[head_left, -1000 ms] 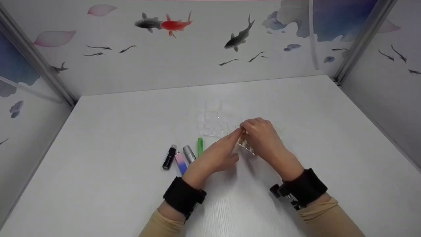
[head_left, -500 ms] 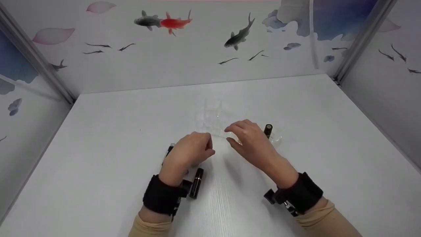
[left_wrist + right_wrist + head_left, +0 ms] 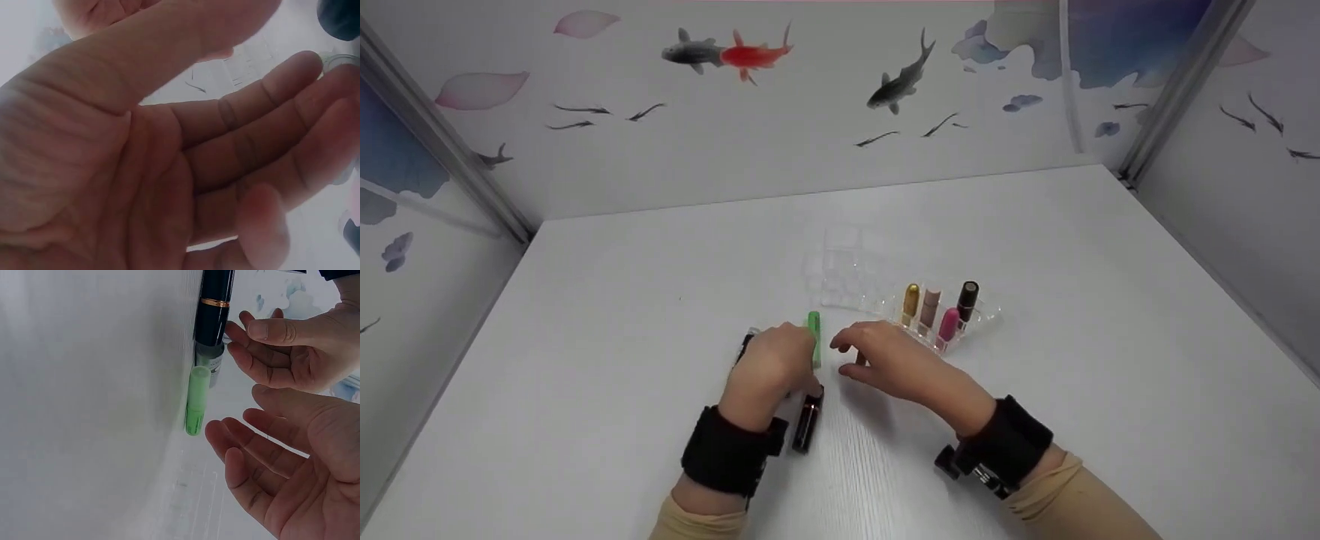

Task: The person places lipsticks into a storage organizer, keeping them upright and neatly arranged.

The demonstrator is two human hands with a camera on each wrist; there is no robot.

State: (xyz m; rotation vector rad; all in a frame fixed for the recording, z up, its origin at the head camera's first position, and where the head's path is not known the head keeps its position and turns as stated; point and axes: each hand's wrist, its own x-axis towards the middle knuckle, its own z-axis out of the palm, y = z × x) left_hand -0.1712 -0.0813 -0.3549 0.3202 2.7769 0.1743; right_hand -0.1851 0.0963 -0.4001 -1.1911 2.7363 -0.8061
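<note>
Clear holder [image 3: 928, 335] contains gold, beige, magenta and black tubes [image 3: 949, 324].

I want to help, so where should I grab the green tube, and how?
Probably pinch the green tube across its middle, from above and slightly right. It's slim and lying down, so finger and thumb should fit its long sides. The left hand crowds its left, while its right side faces the right hand.
</note>
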